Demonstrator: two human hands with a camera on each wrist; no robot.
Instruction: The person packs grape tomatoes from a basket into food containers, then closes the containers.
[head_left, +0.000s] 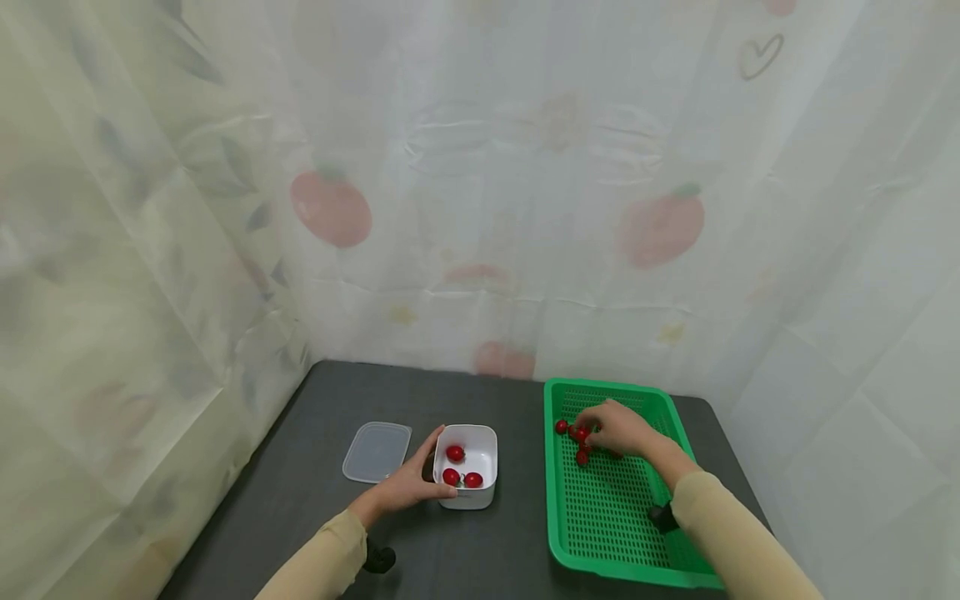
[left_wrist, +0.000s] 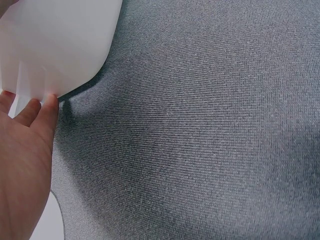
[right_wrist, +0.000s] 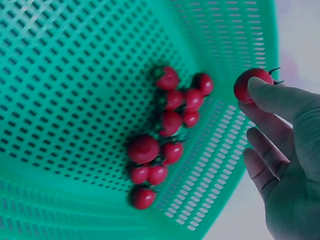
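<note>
My left hand (head_left: 405, 486) grips a square white container (head_left: 472, 500) by its left side, thumb at the near side and fingers at the far corner. Three cherry tomatoes (head_left: 473, 480) lie inside it. In the left wrist view, fingertips press the container's white wall (left_wrist: 60, 45). Over the green basket (head_left: 553, 500), my right hand (head_left: 618, 429) pinches one cherry tomato (right_wrist: 244, 87) with a green stem between thumb and forefinger. Below it, several more cherry tomatoes (right_wrist: 143, 149) are grouped on the basket floor, partly hidden by the hand in the head view.
A translucent lid (head_left: 377, 452) lies flat on the dark grey table (head_left: 517, 533), left of the container. The basket's raised rim stands at the table's right. Behind hangs a pale curtain (head_left: 480, 208) with printed fruit, and more curtain drops along both sides.
</note>
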